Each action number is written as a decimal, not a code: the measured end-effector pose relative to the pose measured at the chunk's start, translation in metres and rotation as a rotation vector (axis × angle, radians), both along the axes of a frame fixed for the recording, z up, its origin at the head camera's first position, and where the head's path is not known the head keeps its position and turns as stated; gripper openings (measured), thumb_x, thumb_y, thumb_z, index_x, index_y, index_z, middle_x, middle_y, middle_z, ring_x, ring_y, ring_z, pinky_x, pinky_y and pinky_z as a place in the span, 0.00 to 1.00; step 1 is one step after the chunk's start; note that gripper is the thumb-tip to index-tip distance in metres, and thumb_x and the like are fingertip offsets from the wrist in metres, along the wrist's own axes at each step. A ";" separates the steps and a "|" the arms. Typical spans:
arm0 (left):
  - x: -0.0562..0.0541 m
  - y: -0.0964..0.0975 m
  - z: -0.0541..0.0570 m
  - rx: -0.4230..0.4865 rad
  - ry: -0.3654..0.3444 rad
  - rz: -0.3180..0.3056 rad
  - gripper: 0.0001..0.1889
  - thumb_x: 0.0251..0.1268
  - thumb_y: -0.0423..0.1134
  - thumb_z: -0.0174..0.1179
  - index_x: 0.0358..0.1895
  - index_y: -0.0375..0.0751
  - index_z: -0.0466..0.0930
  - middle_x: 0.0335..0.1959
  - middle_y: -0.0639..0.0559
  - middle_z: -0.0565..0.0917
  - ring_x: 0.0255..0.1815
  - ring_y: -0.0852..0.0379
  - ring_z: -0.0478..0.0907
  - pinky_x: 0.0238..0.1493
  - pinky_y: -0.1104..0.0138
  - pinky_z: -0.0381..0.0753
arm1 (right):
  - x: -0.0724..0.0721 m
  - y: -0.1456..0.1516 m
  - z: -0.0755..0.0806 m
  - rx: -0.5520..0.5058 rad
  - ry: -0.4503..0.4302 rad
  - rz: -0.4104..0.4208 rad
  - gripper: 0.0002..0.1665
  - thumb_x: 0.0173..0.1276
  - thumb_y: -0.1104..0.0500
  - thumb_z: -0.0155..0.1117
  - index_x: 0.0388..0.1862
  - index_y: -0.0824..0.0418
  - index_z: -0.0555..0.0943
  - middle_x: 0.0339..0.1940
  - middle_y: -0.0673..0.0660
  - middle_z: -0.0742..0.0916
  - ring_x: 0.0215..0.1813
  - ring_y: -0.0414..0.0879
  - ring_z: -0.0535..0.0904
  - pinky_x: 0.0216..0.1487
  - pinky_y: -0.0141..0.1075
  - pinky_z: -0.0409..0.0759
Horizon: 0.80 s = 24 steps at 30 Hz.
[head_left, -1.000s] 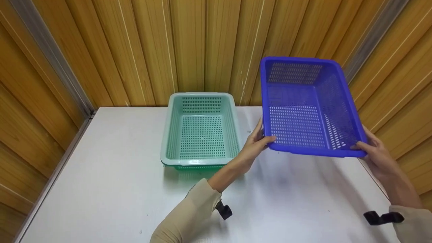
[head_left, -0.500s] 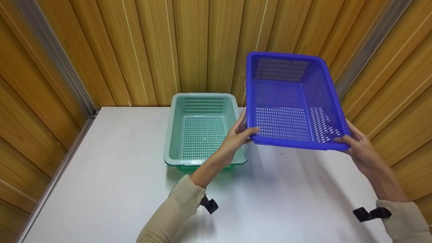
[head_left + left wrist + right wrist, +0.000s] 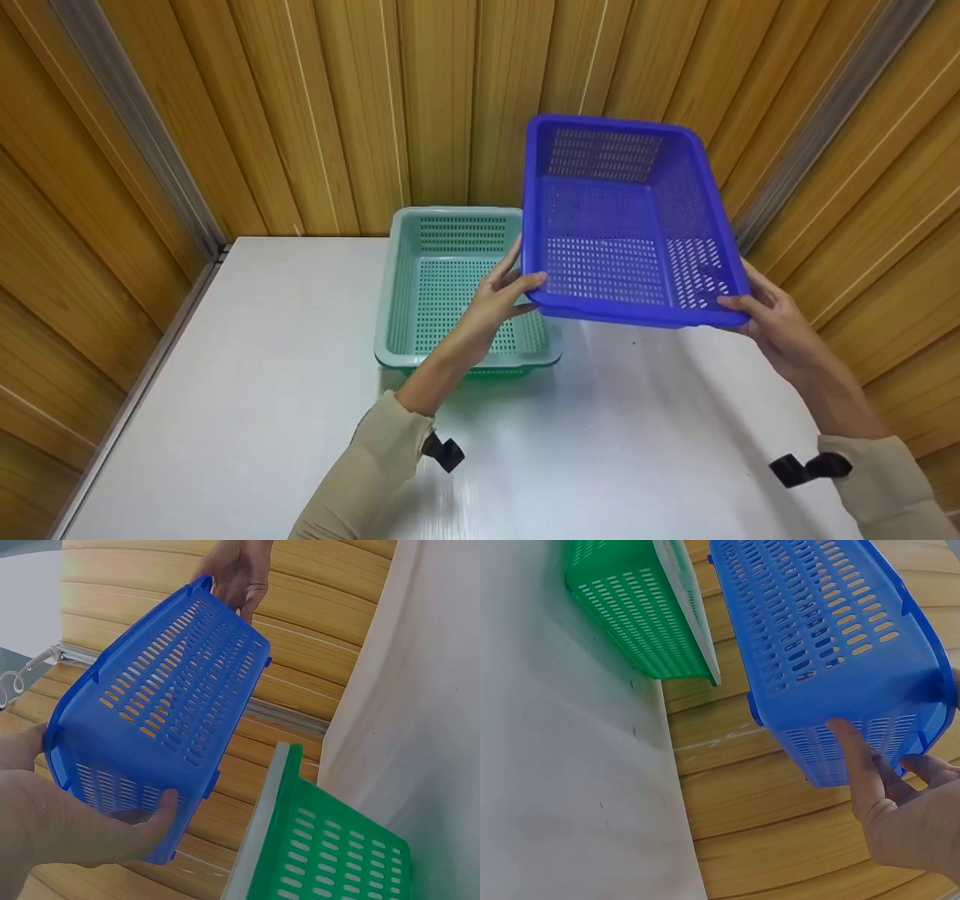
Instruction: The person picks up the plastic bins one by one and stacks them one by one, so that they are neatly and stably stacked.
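Note:
A blue perforated plastic basket [image 3: 600, 206] is held up above the table, tilted so that its inside faces the head camera. My left hand [image 3: 487, 304] grips its near left corner, thumb over the rim and fingers outside. At the near right corner, my right hand [image 3: 776, 326] holds it the same way. Below and to the left stands a pale green basket [image 3: 388, 300], nested in a darker green basket [image 3: 630, 561]. My left hand and forearm hide part of the pale basket in the head view. In both wrist views the blue basket's outside shows.
A white table [image 3: 262, 435] bears the nested baskets near its back edge. Wood-patterned panel walls [image 3: 315, 112] rise behind it and on both sides, with metal strips in the corners. A black wrist mount [image 3: 444, 452] is on each sleeve.
Both hands have carried the blue basket to the left, and its left side now overlaps the right part of the pale green basket in the head view. The nested baskets stay on the table.

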<state>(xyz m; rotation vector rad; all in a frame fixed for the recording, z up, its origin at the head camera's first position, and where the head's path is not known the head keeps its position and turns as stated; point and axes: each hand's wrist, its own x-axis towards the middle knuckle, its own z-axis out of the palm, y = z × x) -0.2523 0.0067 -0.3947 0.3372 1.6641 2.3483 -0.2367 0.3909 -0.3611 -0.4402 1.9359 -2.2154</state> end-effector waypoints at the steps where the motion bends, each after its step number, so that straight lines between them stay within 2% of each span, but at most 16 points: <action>1: 0.000 -0.004 0.000 -0.002 0.001 0.000 0.41 0.73 0.46 0.61 0.82 0.69 0.49 0.79 0.44 0.67 0.70 0.38 0.76 0.72 0.50 0.74 | 0.000 -0.003 0.000 -0.002 0.002 0.010 0.43 0.79 0.72 0.47 0.85 0.60 0.42 0.61 0.52 0.84 0.52 0.45 0.89 0.53 0.36 0.87; 6: 0.003 -0.022 -0.003 -0.022 0.010 0.003 0.41 0.74 0.46 0.60 0.83 0.68 0.47 0.79 0.41 0.67 0.70 0.36 0.76 0.72 0.47 0.73 | -0.002 -0.018 0.000 0.038 -0.004 0.055 0.43 0.80 0.70 0.47 0.85 0.62 0.40 0.62 0.55 0.83 0.53 0.46 0.88 0.56 0.38 0.87; 9: 0.003 -0.033 -0.005 -0.031 -0.001 0.005 0.41 0.74 0.46 0.60 0.83 0.68 0.48 0.79 0.41 0.66 0.70 0.37 0.75 0.72 0.47 0.73 | -0.003 -0.025 -0.001 0.086 -0.011 0.060 0.43 0.80 0.67 0.48 0.85 0.61 0.40 0.66 0.54 0.78 0.56 0.45 0.86 0.57 0.38 0.86; 15: 0.005 -0.052 -0.009 -0.053 -0.023 0.027 0.40 0.74 0.46 0.60 0.83 0.67 0.49 0.81 0.43 0.63 0.69 0.40 0.77 0.72 0.47 0.74 | -0.007 -0.041 -0.007 0.132 -0.010 0.055 0.43 0.80 0.65 0.50 0.86 0.59 0.42 0.70 0.55 0.74 0.62 0.45 0.83 0.58 0.39 0.86; 24: 0.012 -0.074 -0.017 -0.065 -0.043 0.029 0.41 0.74 0.46 0.59 0.83 0.66 0.47 0.82 0.44 0.60 0.73 0.37 0.72 0.74 0.45 0.71 | -0.004 -0.062 -0.016 0.209 -0.063 0.007 0.46 0.79 0.61 0.56 0.86 0.58 0.44 0.72 0.55 0.71 0.62 0.45 0.83 0.59 0.37 0.85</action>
